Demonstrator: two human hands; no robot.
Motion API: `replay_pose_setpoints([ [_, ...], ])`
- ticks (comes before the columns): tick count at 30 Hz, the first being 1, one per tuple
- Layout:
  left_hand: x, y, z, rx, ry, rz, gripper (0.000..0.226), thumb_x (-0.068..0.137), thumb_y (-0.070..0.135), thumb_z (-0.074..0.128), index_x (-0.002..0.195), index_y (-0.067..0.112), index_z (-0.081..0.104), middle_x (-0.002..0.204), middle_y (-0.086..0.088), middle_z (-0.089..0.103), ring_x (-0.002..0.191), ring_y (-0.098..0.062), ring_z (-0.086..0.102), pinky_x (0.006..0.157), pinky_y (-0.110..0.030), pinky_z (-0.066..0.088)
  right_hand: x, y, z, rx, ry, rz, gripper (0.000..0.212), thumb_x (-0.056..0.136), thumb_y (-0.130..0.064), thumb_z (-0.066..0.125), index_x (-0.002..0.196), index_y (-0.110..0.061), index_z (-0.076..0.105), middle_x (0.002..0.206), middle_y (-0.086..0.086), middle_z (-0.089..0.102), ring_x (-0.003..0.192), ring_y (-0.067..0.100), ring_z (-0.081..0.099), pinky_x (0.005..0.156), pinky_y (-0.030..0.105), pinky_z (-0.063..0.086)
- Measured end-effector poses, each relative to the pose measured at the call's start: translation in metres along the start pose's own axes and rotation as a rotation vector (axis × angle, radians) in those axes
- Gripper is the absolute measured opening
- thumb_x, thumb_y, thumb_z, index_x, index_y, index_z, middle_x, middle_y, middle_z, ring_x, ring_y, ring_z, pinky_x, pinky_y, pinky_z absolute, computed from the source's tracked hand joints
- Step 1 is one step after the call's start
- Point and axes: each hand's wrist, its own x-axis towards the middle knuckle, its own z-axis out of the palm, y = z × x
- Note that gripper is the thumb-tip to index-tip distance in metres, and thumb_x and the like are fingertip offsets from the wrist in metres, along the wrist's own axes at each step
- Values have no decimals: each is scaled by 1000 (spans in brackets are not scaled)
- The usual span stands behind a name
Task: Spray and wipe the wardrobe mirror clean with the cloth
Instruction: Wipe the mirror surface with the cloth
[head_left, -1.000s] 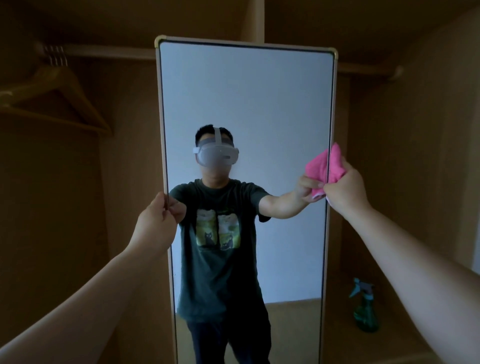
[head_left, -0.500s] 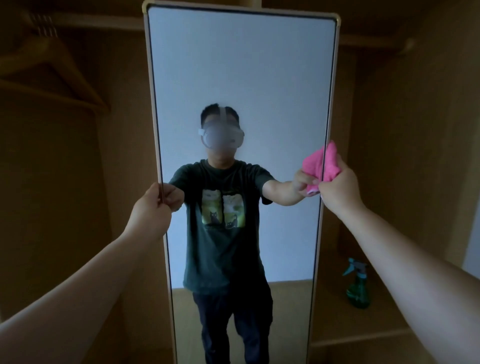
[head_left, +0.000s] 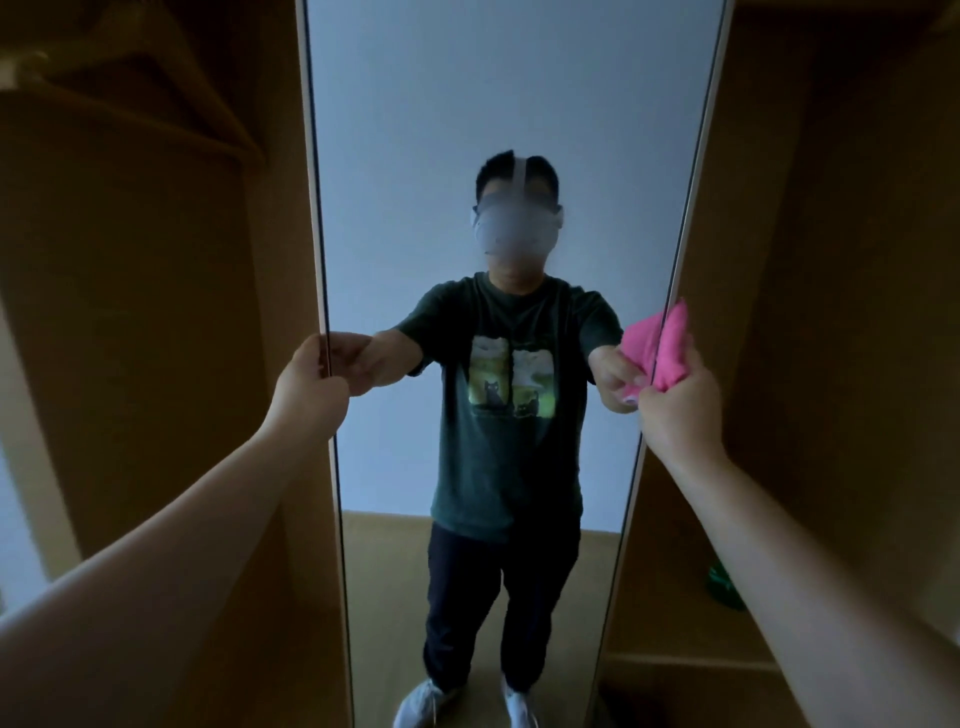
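Glass of the mirror (head_left: 415, 130) stands tall and upright in the middle of the wardrobe, its top out of view. It reflects a person in a dark T-shirt with both arms stretched forward. A pink cloth (head_left: 671, 349) is bunched against the mirror's right edge at mid height. The right hand (head_left: 681, 413) holds it there, fingers (head_left: 655, 406) clamped tight on the cloth. On the opposite side the left hand (head_left: 307, 385) grips the mirror's left edge, fingers curled round the frame. Low on the right, a green spray bottle (head_left: 721, 586) shows partly behind the right forearm, on a wardrobe shelf (head_left: 685, 662). A wooden hanger (head_left: 130, 91) hangs at the far upper left.
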Motion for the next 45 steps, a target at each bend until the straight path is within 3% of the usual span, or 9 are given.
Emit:
replay_pose_setpoints([
  [4,-14,-20,2,-26,-74,-56,69,68,-14,38,116,29,64,109,3,70,105,-14,64,86,-35,55,-6,12,1,-34,-40,16,89,89,7,56,141,-52,14,105,-24,49,99,-14,54,87,6,42],
  [7,-20,-36,4,-29,-108,-68,72,71,-16,39,118,33,63,112,4,69,105,-13,64,80,-29,55,-12,18,2,-82,-47,6,87,90,7,56,149,-40,12,111,-14,50,107,6,53,93,20,44],
  [10,-26,-48,5,6,-155,-55,78,68,-15,38,120,37,60,113,10,69,108,-8,63,70,-16,51,-19,20,3,-81,-34,-5,85,90,6,57,147,-40,14,109,-16,46,104,2,49,86,5,40],
  [16,-35,-64,2,-35,-207,-66,86,61,-15,35,121,42,56,114,15,68,112,-8,61,68,-20,53,-32,17,8,26,31,-1,83,86,14,57,120,-58,31,89,-43,46,84,-38,42,66,-13,30],
  [20,-39,-77,2,-14,-216,-67,89,60,-14,35,122,48,53,117,14,66,105,-4,61,49,-14,49,-36,27,7,-7,8,99,79,88,4,62,148,-37,30,134,-16,51,114,-7,42,70,-12,30],
  [24,-46,-88,6,-50,-241,-84,90,61,-17,34,127,41,51,120,14,66,106,-9,63,73,-29,53,-46,35,8,-92,5,122,79,89,-3,64,152,-33,25,134,-2,54,112,2,46,92,12,38],
  [29,-51,-101,8,2,-273,-93,88,61,-14,35,129,40,49,123,12,64,110,-9,61,67,-19,47,-56,46,11,-72,-9,188,68,90,-3,60,149,-25,36,125,-4,59,114,9,54,102,27,43],
  [41,-66,-133,12,102,-323,-74,86,65,-14,34,133,38,45,134,10,56,120,-11,54,69,-16,42,-82,68,14,-152,-8,237,67,88,6,57,148,-19,38,130,7,59,119,20,56,97,25,43],
  [45,-69,-137,12,107,-336,-66,79,75,-16,36,136,34,44,136,8,54,118,-10,55,72,-15,45,-90,73,16,-175,-31,245,61,88,6,55,145,-13,42,125,9,61,116,24,57,102,40,47],
])
